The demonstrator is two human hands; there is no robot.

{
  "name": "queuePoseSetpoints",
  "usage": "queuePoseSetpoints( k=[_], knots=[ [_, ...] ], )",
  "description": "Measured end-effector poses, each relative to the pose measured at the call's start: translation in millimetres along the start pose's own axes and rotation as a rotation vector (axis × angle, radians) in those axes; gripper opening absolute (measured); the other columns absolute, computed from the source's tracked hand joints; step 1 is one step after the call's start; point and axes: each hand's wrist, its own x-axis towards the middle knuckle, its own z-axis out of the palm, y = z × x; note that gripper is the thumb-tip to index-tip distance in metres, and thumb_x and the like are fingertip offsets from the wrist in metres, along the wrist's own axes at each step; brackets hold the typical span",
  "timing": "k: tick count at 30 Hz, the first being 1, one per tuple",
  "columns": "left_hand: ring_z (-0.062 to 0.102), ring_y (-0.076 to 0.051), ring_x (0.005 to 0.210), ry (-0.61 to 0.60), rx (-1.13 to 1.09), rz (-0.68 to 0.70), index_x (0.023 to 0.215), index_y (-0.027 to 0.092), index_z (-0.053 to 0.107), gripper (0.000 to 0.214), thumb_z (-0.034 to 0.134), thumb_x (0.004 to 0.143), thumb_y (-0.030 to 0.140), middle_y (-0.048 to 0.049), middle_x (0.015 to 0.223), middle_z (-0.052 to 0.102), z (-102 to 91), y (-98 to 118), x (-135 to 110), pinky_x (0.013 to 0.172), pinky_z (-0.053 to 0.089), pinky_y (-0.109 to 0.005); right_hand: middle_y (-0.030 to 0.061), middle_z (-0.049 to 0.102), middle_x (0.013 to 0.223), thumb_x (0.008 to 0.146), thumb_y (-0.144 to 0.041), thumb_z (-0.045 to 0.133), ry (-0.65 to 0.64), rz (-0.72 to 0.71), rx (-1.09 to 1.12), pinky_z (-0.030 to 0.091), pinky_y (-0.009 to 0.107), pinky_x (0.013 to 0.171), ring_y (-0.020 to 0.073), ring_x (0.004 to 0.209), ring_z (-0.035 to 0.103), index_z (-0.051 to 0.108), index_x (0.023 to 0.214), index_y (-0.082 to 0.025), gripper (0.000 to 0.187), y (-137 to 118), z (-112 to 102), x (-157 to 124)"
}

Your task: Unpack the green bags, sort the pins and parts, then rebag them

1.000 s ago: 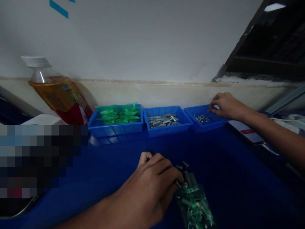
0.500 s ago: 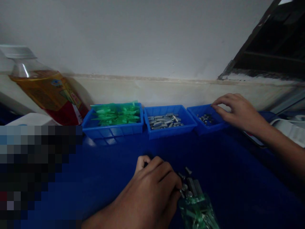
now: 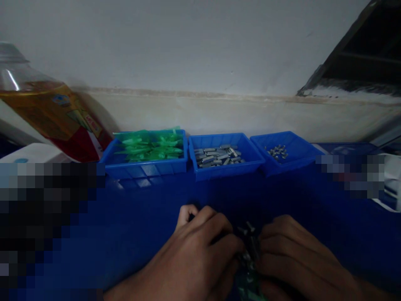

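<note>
My left hand (image 3: 205,251) rests low on the blue table with its fingers curled together; what lies inside them is hidden. Its fingertips meet small screws (image 3: 247,257) in the dark gap between my hands. Facing it from the right is my right hand (image 3: 296,259), its fingers bent in over the same spot and their tips hidden. Between the hands show dark metal standoffs (image 3: 254,244) and, below them, part of a green plastic bag (image 3: 249,286). A loose screw (image 3: 250,227) lies just beyond the fingers.
Against the wall stand three blue bins: one with green bags (image 3: 150,146), one with metal standoffs (image 3: 219,155), one with small screws (image 3: 277,151). A drink bottle (image 3: 53,113) leans at the left beside a white box (image 3: 34,152). A white cable (image 3: 387,205) lies far right.
My right hand has come from the right-hand screw bin down to the pile beside my left hand, now covering part of the green bag. My left hand has barely moved.
</note>
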Motion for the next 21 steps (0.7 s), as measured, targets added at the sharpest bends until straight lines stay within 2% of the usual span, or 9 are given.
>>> queuePoseSetpoints(
  k=[5, 7, 12, 16, 21],
  knots=[
    [0.053, -0.015, 0.076, 0.23, -0.108, -0.072, 0.087, 0.022, 0.061, 0.011, 0.055, 0.081, 0.015, 0.0008, 0.079, 0.062, 1.4, 1, 0, 0.073, 0.036, -0.031, 0.0037, 0.066, 0.072, 0.082, -0.019, 0.057, 0.067, -0.004, -0.028, 0.052, 0.032, 0.067, 0.0175, 0.071, 0.061, 0.061, 0.088, -0.018, 0.007, 3, 6, 13],
    [0.053, -0.015, 0.073, 0.275, -0.159, -0.093, 0.085, 0.021, 0.06, 0.01, 0.056, 0.079, 0.014, 0.0012, 0.077, 0.062, 2.4, 0, 0, 0.07, 0.037, -0.03, 0.0033, 0.066, 0.07, 0.081, -0.018, 0.057, 0.093, -0.025, -0.035, 0.052, 0.032, 0.064, 0.0176, 0.068, 0.06, 0.06, 0.087, -0.018, 0.006, 5, 9, 18],
    [0.056, -0.014, 0.072, 0.265, -0.231, -0.102, 0.084, 0.021, 0.059, 0.012, 0.055, 0.079, 0.012, 0.0015, 0.077, 0.063, 4.3, -4, 1, 0.067, 0.041, -0.027, 0.001, 0.064, 0.066, 0.081, -0.014, 0.056, 0.147, -0.016, -0.033, 0.049, 0.032, 0.059, 0.0162, 0.064, 0.058, 0.058, 0.085, -0.02, 0.007, 9, 18, 19],
    [0.056, -0.012, 0.069, 0.275, -0.269, -0.069, 0.083, 0.02, 0.059, 0.011, 0.054, 0.079, 0.012, 0.0008, 0.075, 0.063, 4.9, -7, 4, 0.063, 0.043, -0.024, 0.0003, 0.064, 0.068, 0.079, -0.012, 0.058, 0.118, 0.066, -0.022, 0.049, 0.031, 0.061, 0.0157, 0.066, 0.059, 0.059, 0.085, -0.019, 0.01, 8, 19, 18],
    [0.057, -0.011, 0.066, 0.253, -0.289, -0.074, 0.082, 0.02, 0.059, 0.009, 0.054, 0.081, 0.013, 0.0014, 0.072, 0.063, 5.7, -8, 5, 0.06, 0.044, -0.022, 0.0007, 0.063, 0.067, 0.081, -0.013, 0.055, 0.098, 0.058, 0.014, 0.045, 0.03, 0.057, 0.0145, 0.062, 0.057, 0.057, 0.083, -0.019, 0.007, 11, 20, 20]
  ],
)
